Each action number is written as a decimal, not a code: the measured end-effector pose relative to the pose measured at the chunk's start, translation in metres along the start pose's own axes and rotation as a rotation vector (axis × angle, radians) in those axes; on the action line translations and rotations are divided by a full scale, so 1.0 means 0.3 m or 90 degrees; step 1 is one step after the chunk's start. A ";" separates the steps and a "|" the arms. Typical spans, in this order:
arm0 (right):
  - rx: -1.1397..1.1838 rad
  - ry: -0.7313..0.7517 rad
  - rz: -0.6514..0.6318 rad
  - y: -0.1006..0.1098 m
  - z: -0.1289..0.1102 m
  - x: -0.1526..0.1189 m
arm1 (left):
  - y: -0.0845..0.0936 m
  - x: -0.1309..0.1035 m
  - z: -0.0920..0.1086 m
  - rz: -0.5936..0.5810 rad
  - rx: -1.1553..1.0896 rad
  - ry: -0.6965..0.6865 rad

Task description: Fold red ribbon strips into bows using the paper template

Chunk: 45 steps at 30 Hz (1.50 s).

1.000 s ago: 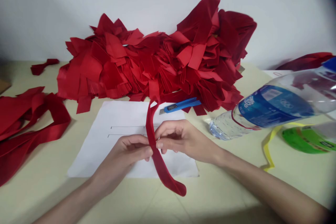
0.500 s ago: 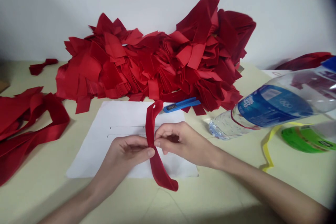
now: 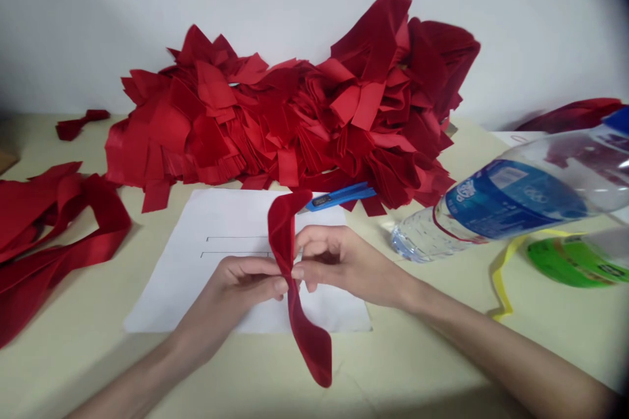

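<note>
A red velvet ribbon strip [image 3: 310,340] hangs upright between my hands, pinched narrow at its middle, its two ends flaring above and below. My left hand [image 3: 246,285] grips the pinched middle from the left with thumb and fingers. From the right, the thumb and fingertips of my right hand [image 3: 344,265] close on the same spot. Under the hands lies a white paper sheet [image 3: 167,288] with black marked lines. Just beyond the right hand, a blue utility knife [image 3: 341,196] rests across the paper's far edge.
A large pile of red strips [image 3: 275,118] lies along the wall. More red ribbon [image 3: 98,229] is at the left. On the right are a clear bottle with a blue label [image 3: 511,200], a green-labelled bottle [image 3: 574,260] and a yellow strip [image 3: 501,281]. The pale tabletop [image 3: 417,366] lies beneath.
The ribbon has turned between my fingers, showing more of its broad face; its lower end hangs further down and its upper end spreads wider. Both hands have shifted slightly and keep their pinch.
</note>
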State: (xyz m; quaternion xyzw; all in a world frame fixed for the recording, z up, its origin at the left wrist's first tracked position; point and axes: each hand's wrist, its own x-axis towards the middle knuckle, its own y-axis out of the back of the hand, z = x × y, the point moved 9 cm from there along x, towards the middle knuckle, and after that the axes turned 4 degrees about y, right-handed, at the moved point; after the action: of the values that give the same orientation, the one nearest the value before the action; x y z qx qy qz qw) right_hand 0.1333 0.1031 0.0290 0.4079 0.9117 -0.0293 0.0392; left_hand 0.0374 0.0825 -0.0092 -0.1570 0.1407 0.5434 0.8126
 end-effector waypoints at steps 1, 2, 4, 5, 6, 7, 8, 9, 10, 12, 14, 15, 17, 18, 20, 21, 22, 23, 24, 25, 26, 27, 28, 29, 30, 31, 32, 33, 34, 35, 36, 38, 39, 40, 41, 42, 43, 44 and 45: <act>-0.006 0.001 0.003 0.001 0.002 0.000 | 0.004 0.000 -0.005 0.009 0.005 0.005; -0.018 -0.002 0.008 0.003 0.005 0.000 | 0.007 0.001 -0.010 0.017 0.007 0.011; -0.038 -0.006 0.017 0.006 0.009 0.000 | 0.013 0.002 -0.021 0.034 -0.003 0.029; -0.041 -0.009 0.019 0.005 0.011 0.001 | 0.017 0.002 -0.028 0.047 -0.015 0.042; -0.041 -0.012 0.022 0.005 0.013 0.001 | 0.022 0.002 -0.035 0.062 -0.029 0.057; -0.037 -0.016 0.026 0.005 0.015 0.001 | 0.027 0.000 -0.040 0.077 -0.042 0.070; -0.030 -0.021 0.031 0.006 0.017 0.001 | 0.030 -0.002 -0.041 0.087 -0.052 0.078; -0.026 -0.026 0.038 0.007 0.019 0.000 | 0.029 -0.005 -0.037 0.089 -0.060 0.079; -0.026 -0.029 0.046 0.010 0.020 -0.001 | 0.022 -0.007 -0.029 0.077 -0.064 0.073; -0.036 -0.035 0.059 0.015 0.023 -0.003 | -0.005 -0.012 -0.007 0.026 -0.076 0.050; -0.047 -0.039 0.061 0.014 0.029 -0.004 | -0.030 -0.014 0.010 -0.024 -0.090 0.027; -0.053 -0.039 0.057 0.011 0.033 -0.004 | -0.036 -0.014 0.015 -0.035 -0.094 0.018; -0.062 -0.035 0.040 0.003 0.040 -0.001 | -0.032 -0.007 0.015 -0.029 -0.087 0.005; -0.064 -0.031 0.030 -0.001 0.042 0.001 | -0.028 -0.003 0.013 -0.023 -0.079 0.000; -0.063 -0.024 0.005 -0.007 0.041 0.005 | -0.023 0.005 0.011 -0.021 -0.062 -0.007; -0.059 -0.021 -0.007 -0.007 0.037 0.007 | -0.021 0.008 0.011 -0.022 -0.056 -0.009; -0.059 -0.016 -0.015 -0.004 0.031 0.009 | -0.018 0.010 0.010 -0.022 -0.052 -0.006; -0.066 -0.011 -0.018 0.003 0.024 0.011 | -0.013 0.011 0.008 -0.018 -0.051 0.001; -0.083 -0.008 -0.013 0.014 0.018 0.012 | -0.008 0.012 0.006 -0.012 -0.048 0.010; -0.112 -0.006 0.001 0.030 0.014 0.014 | -0.003 0.011 0.003 -0.007 -0.043 0.019; -0.161 -0.003 0.028 0.052 0.010 0.015 | 0.000 0.011 0.000 -0.003 -0.036 0.026; -0.229 0.002 0.068 0.080 0.006 0.015 | 0.003 0.011 -0.001 0.001 -0.027 0.031; -0.312 0.011 0.116 0.110 -0.001 0.014 | 0.005 0.011 -0.003 0.005 -0.018 0.034; -0.406 0.026 0.169 0.139 -0.012 0.010 | 0.007 0.011 -0.004 0.010 -0.007 0.036; -0.505 0.044 0.220 0.162 -0.025 0.005 | 0.009 0.011 -0.006 0.017 0.003 0.039; -0.600 0.056 0.260 0.179 -0.035 0.000 | 0.010 0.011 -0.008 0.023 0.014 0.043; -0.683 0.055 0.286 0.190 -0.036 -0.002 | 0.011 0.012 -0.008 0.029 0.027 0.046; -0.754 0.040 0.295 0.199 -0.029 -0.001 | 0.011 0.012 -0.007 0.035 0.041 0.047; -0.812 0.007 0.289 0.208 -0.014 0.002 | 0.012 0.013 -0.005 0.041 0.055 0.047; -0.856 -0.037 0.276 0.219 0.006 0.005 | 0.013 0.014 -0.001 0.048 0.067 0.046; -0.885 -0.081 0.261 0.230 0.024 0.007 | 0.014 0.015 0.002 0.053 0.078 0.046; -0.910 -0.139 0.247 0.252 0.046 0.007 | 0.018 0.017 0.007 0.061 0.094 0.049; -0.910 -0.151 0.246 0.260 0.049 0.007 | 0.020 0.019 0.008 0.064 0.101 0.052; -0.906 -0.152 0.247 0.266 0.049 0.007 | 0.023 0.020 0.008 0.065 0.108 0.056; -0.898 -0.147 0.246 0.270 0.047 0.009 | 0.026 0.021 0.007 0.068 0.113 0.059; -0.888 -0.141 0.242 0.273 0.046 0.011 | 0.030 0.022 0.006 0.070 0.116 0.063; -0.878 -0.134 0.240 0.276 0.045 0.014 | 0.034 0.022 0.004 0.073 0.117 0.066; -0.866 -0.129 0.238 0.279 0.044 0.016 | 0.037 0.021 0.003 0.075 0.116 0.068; -0.855 -0.125 0.239 0.283 0.043 0.018 | 0.038 0.020 0.002 0.075 0.114 0.068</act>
State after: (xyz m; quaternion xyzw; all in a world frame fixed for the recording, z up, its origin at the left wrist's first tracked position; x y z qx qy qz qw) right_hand 0.1936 0.1626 0.0138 0.4416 0.6389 0.5105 0.3691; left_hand 0.0290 0.0920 -0.0123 -0.1041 0.2408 0.5663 0.7814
